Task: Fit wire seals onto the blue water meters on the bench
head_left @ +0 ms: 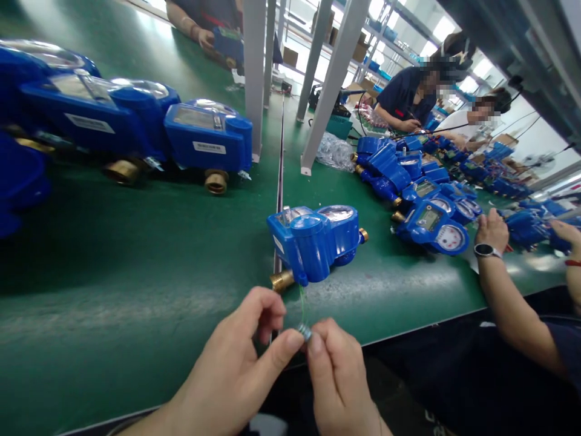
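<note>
A blue water meter (pixel 315 240) with brass ends lies on the green table (pixel 136 272) just beyond my hands. My left hand (pixel 236 369) and my right hand (pixel 338 378) meet at the table's near edge. Between them they pinch a small grey seal (pixel 305 331). A thin green wire (pixel 301 303) runs from the seal up to the meter's brass fitting (pixel 282 280). Both hands are closed in a pinch, thumb and forefinger together.
A row of blue meters (pixel 136 130) lies at the far left. Another heap of meters (pixel 422 200) lies at the right, where a person's arm with a wristwatch (pixel 488 249) rests. Metal frame posts (pixel 333 79) stand mid-table. Other people work at the back.
</note>
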Demonstrator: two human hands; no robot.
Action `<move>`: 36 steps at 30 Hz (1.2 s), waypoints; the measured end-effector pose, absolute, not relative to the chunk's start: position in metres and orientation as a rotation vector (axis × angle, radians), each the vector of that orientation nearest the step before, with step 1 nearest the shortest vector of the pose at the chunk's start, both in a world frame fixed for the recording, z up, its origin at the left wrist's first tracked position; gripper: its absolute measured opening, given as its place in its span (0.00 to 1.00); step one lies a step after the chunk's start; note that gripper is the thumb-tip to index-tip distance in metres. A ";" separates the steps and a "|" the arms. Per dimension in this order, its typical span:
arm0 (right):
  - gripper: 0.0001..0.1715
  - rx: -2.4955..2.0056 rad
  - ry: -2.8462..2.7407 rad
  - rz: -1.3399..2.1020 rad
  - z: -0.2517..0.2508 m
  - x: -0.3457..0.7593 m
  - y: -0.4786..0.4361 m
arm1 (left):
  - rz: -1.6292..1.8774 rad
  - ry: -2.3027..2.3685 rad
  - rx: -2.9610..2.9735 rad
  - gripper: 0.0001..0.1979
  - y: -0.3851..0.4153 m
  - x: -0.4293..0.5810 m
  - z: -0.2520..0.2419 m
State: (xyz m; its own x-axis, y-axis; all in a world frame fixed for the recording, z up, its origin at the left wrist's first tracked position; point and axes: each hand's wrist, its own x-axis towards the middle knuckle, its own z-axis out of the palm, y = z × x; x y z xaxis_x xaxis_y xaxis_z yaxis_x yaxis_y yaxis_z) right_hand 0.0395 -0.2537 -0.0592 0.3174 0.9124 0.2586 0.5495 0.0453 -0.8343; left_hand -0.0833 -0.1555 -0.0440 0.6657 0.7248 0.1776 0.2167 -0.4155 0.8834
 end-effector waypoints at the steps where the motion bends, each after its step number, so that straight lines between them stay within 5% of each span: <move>1: 0.11 -1.648 -1.482 0.356 -0.059 0.041 -0.254 | 0.564 0.716 1.971 0.11 -0.154 -0.083 -0.043; 5: 0.10 -1.652 -1.684 0.173 -0.056 0.047 -0.251 | 0.403 0.666 2.064 0.19 -0.151 -0.078 -0.035; 10: 0.17 -1.358 -0.934 1.137 -0.052 0.041 -0.239 | 0.519 0.633 2.187 0.16 -0.152 -0.074 -0.034; 12: 0.18 -1.292 -0.789 1.241 -0.055 0.036 -0.237 | 0.546 0.657 2.224 0.17 -0.151 -0.075 -0.035; 17: 0.08 -1.679 -1.358 0.236 -0.067 0.029 -0.242 | 0.494 0.771 2.160 0.18 -0.149 -0.078 -0.033; 19: 0.07 -1.661 -1.437 0.104 -0.067 0.030 -0.241 | 0.472 0.788 2.135 0.19 -0.150 -0.076 -0.031; 25: 0.18 -1.341 -0.890 1.163 -0.055 0.031 -0.231 | 0.471 0.796 2.149 0.17 -0.147 -0.074 -0.025; 30: 0.09 -1.631 -1.338 0.155 -0.065 0.027 -0.234 | 0.462 0.825 2.075 0.19 -0.144 -0.074 -0.025; 32: 0.08 -1.632 -1.403 0.033 -0.067 0.028 -0.232 | 0.469 0.834 2.065 0.20 -0.144 -0.074 -0.027; 36: 0.18 -1.492 -1.038 0.895 -0.059 0.031 -0.223 | 0.465 0.856 2.069 0.20 -0.143 -0.071 -0.027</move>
State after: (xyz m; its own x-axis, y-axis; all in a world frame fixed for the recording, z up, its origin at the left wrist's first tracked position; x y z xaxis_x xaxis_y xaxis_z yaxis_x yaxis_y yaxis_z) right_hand 0.0315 -0.2233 -0.0590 0.3408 0.9401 -0.0082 0.1463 -0.0616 -0.9873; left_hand -0.0712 -0.1434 -0.0271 0.6994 0.7144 0.0224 0.4078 -0.4246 0.8083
